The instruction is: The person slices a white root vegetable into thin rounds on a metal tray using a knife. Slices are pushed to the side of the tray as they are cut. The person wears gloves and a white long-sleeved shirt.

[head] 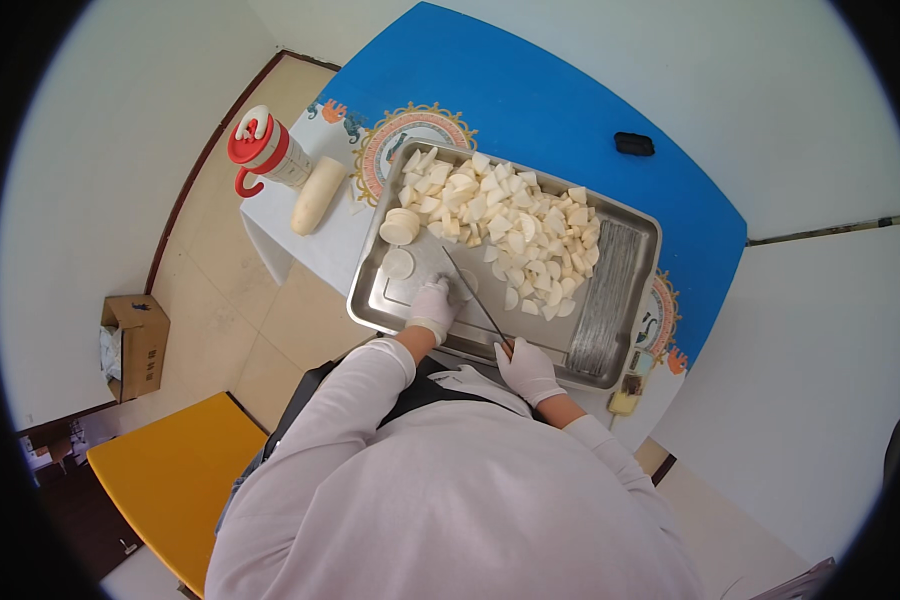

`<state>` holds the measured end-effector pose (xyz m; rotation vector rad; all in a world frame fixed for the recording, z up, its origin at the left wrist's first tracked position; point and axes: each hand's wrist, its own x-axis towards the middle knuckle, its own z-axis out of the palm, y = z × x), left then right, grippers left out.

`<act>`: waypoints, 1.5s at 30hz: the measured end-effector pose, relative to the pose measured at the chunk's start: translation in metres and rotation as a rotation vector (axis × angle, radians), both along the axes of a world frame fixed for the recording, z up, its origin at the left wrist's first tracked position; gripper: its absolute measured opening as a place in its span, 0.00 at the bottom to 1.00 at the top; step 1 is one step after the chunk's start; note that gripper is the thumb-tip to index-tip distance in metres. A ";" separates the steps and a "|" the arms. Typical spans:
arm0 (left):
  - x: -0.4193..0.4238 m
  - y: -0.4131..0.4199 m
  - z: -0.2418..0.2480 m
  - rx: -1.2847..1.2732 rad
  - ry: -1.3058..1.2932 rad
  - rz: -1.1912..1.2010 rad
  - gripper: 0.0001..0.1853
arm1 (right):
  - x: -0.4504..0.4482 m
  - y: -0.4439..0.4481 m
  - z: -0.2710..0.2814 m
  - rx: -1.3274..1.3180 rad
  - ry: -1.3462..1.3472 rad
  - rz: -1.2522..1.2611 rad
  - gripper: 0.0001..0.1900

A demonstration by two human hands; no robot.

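Note:
My right hand, in a white glove, grips the handle of a kitchen knife. Its thin dark blade points up and left across a metal tray. Just left of the blade is my gloved left hand, fingers bent down at the tray floor; whether they hold a piece is hidden. A round white radish slice lies beside these fingers, partly behind the blade. Another round slice rests farther left, below a short stack of slices. Cut radish pieces are heaped across the tray's far side.
A whole peeled radish lies left of the tray, beside a tumbler with a red lid. Grey ridged strips line the tray's right end. A small black object sits on the blue table. A yellow tabletop stands lower left.

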<state>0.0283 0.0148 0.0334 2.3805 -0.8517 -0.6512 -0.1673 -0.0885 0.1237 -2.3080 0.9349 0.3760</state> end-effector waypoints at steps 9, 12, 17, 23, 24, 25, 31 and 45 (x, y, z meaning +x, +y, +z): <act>0.001 -0.015 0.025 0.200 -0.101 -0.101 0.37 | -0.007 -0.002 -0.005 -0.041 -0.017 -0.043 0.23; -0.001 -0.016 0.023 0.179 -0.116 -0.071 0.37 | -0.006 -0.004 -0.002 -0.043 -0.024 -0.040 0.23; -0.001 -0.017 0.015 0.147 -0.092 -0.037 0.38 | -0.007 -0.003 -0.008 -0.058 -0.030 -0.035 0.23; 0.003 -0.020 0.016 0.193 -0.066 -0.051 0.38 | 0.002 0.002 -0.001 -0.044 0.024 -0.018 0.22; 0.003 -0.021 0.017 0.213 -0.044 -0.043 0.38 | 0.003 0.003 0.000 -0.046 0.029 -0.017 0.22; 0.003 -0.021 0.016 0.202 -0.058 -0.045 0.39 | 0.002 0.003 -0.001 -0.040 0.025 -0.019 0.22; 0.004 -0.013 0.015 0.140 -0.124 -0.077 0.39 | -0.004 0.004 -0.013 -0.033 0.004 -0.028 0.23; 0.003 -0.018 0.030 0.125 0.028 0.163 0.36 | 0.007 -0.004 0.012 -0.038 0.007 -0.035 0.23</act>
